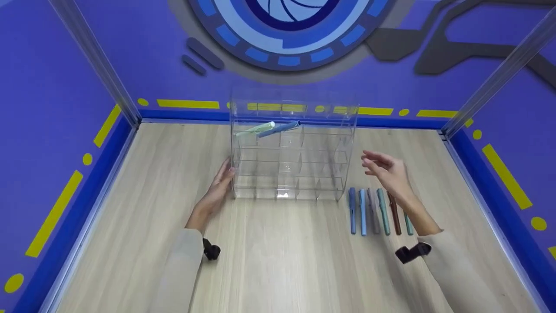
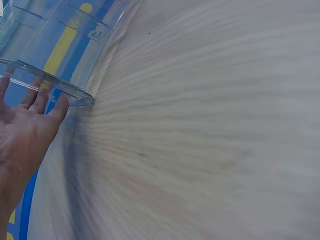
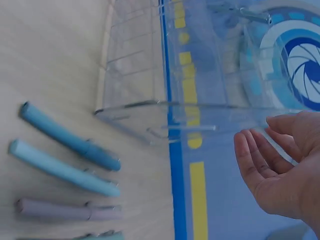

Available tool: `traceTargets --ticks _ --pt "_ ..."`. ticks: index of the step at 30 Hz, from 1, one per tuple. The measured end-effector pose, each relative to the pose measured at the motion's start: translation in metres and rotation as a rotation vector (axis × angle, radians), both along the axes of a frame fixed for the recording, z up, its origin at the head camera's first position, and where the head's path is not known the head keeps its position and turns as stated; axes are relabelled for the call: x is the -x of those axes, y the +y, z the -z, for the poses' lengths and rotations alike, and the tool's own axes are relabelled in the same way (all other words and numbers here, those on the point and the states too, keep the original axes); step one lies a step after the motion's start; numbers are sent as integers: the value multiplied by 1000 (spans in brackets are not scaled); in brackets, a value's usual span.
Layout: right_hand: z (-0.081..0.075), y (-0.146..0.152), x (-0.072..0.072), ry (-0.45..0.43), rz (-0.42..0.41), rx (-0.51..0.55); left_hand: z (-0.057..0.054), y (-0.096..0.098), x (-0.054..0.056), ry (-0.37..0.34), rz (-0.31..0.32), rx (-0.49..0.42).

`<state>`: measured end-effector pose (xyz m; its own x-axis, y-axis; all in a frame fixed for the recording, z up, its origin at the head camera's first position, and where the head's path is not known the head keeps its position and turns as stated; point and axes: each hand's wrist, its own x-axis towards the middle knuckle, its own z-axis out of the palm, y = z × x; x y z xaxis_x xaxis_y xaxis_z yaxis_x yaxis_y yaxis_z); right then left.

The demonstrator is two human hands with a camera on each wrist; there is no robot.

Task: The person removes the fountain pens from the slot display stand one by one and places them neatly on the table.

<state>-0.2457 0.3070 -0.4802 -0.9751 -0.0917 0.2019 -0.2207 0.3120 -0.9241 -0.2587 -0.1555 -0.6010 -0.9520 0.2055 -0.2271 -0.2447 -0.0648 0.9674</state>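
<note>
A clear plastic pen rack (image 1: 289, 169) with several small compartments stands upright at the middle of the table. My left hand (image 1: 216, 187) rests against its left side with fingers fairly straight; in the left wrist view the fingertips (image 2: 60, 102) lie at the rack's edge. A pale green pen (image 1: 256, 129) and a blue pen (image 1: 280, 129) lie slanted in an upper tier. My right hand (image 1: 388, 171) is raised just right of the rack, fingers loosely bent, holding nothing. Below it lies a row of pens, including a dark blue pen (image 1: 352, 211) and a light blue pen (image 1: 362, 212).
Further along the row are a grey-mauve pen (image 1: 373, 211), a green pen (image 1: 383, 211), a brown pen (image 1: 394, 213) and a teal pen (image 1: 408, 224), partly behind the right wrist. Blue panels (image 1: 165, 78) with yellow marks enclose the wooden table (image 1: 269, 261) at the back and sides.
</note>
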Motion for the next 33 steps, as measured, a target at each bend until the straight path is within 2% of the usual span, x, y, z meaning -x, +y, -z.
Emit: traceTargets --ticks 6,12,22,29,33 --pt "-14 -33 16 88 -54 20 -2 -2 1 5 -14 -25" --pt "-26 -61 27 104 -109 3 -2 -2 0 9 -11 -34" --pt "-49 -105 47 -16 -140 80 -2 -2 0 14 -10 -40" --pt "-47 -125 58 -64 -204 76 0 1 -1 0 -12 -23" --pt "-47 -137 64 -119 -247 99 0 2 -1 -9 -18 -5"
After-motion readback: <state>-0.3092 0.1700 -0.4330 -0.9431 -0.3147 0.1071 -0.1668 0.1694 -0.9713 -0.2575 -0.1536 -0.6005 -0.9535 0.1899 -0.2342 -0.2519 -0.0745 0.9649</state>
